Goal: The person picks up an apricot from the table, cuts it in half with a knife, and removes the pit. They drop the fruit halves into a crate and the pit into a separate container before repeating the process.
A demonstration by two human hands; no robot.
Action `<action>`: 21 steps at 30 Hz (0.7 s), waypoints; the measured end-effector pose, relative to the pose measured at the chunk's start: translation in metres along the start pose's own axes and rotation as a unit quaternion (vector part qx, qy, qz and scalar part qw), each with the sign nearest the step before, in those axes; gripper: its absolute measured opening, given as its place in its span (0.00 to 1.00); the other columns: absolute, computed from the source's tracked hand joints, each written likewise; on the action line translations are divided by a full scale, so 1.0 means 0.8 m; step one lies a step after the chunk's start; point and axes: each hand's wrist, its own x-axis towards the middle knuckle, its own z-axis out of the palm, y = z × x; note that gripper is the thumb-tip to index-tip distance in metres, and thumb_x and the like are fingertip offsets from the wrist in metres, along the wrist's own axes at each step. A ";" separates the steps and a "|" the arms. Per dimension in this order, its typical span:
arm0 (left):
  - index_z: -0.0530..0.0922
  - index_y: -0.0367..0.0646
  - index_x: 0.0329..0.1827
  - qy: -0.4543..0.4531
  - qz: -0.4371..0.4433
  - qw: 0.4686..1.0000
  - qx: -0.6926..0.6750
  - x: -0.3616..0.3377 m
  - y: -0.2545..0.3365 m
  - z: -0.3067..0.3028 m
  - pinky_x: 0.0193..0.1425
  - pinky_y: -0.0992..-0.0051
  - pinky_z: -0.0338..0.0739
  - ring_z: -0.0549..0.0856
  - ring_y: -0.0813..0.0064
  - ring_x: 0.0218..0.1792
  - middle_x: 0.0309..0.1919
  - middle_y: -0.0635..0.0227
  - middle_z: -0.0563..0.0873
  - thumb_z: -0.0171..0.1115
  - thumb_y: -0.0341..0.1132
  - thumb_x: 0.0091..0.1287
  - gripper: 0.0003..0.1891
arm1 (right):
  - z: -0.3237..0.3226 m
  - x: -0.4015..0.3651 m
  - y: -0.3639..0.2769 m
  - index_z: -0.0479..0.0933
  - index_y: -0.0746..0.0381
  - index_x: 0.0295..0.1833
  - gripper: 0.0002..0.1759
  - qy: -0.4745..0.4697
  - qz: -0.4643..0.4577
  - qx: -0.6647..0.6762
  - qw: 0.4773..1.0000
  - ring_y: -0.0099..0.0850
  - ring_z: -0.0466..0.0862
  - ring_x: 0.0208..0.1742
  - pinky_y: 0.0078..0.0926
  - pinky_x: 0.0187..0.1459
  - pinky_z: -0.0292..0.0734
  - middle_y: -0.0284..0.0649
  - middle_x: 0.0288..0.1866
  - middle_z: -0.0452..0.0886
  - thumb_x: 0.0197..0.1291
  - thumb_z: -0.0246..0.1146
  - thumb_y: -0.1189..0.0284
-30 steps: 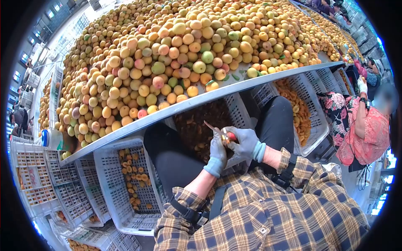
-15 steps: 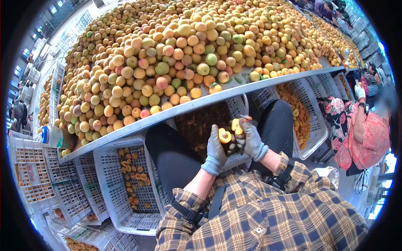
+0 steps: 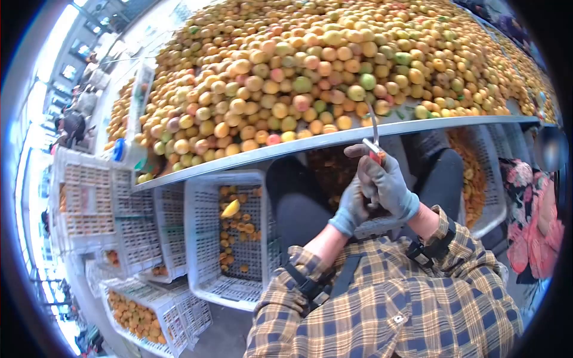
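My right hand [image 3: 388, 186], in a grey glove, is closed around a red-handled tool [image 3: 376, 153] whose thin curved metal end points up toward the table edge. Against it rests my left hand [image 3: 353, 206], also gloved, its fingers largely hidden, so I cannot tell what it holds. Both hands are above a crate of dark, pitted scraps [image 3: 327, 173] between my knees. A yellow apricot piece [image 3: 230, 208] shows over the white crate [image 3: 197, 238] on the left, seemingly in mid-air above several apricot halves [image 3: 242, 227].
A metal-edged table [image 3: 310, 142] carries a large heap of apricots [image 3: 286, 77]. Stacked white crates [image 3: 89, 203] stand at the left, with a blue-lidded container [image 3: 118, 150] nearby. At the right are a crate of orange halves [image 3: 471, 185] and a person in pink floral clothing [image 3: 531, 221].
The apricot halves have left my hands, and a yellow piece now appears over the left crate. My hands have come together, with the tool pointing up. The view has turned left.
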 end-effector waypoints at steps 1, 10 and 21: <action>0.73 0.47 0.44 -0.010 -0.058 0.996 -0.063 0.004 0.002 0.000 0.17 0.82 0.66 0.77 0.73 0.20 0.29 0.64 0.81 0.46 0.56 0.71 0.21 | -0.017 -0.003 -0.004 0.76 0.65 0.50 0.12 -0.005 -0.026 0.025 0.999 0.10 0.67 0.24 0.06 0.26 0.61 0.23 0.26 0.70 0.68 0.55 0.69; 0.74 0.40 0.49 -0.063 -0.138 0.988 -0.030 -0.015 -0.014 0.032 0.20 0.83 0.63 0.75 0.75 0.22 0.33 0.62 0.82 0.45 0.58 0.71 0.27 | -0.069 -0.043 -0.021 0.74 0.66 0.40 0.09 0.150 -0.053 0.060 0.985 0.17 0.63 0.15 0.15 0.18 0.59 0.28 0.16 0.64 0.65 0.52 0.72; 0.72 0.45 0.46 -0.063 -0.144 0.985 0.077 -0.030 -0.022 0.043 0.21 0.85 0.67 0.76 0.80 0.20 0.30 0.67 0.81 0.42 0.64 0.69 0.28 | -0.060 -0.048 0.008 0.72 0.63 0.34 0.10 0.173 -0.091 -0.071 0.978 0.16 0.71 0.27 0.14 0.31 0.68 0.31 0.26 0.72 0.68 0.54 0.70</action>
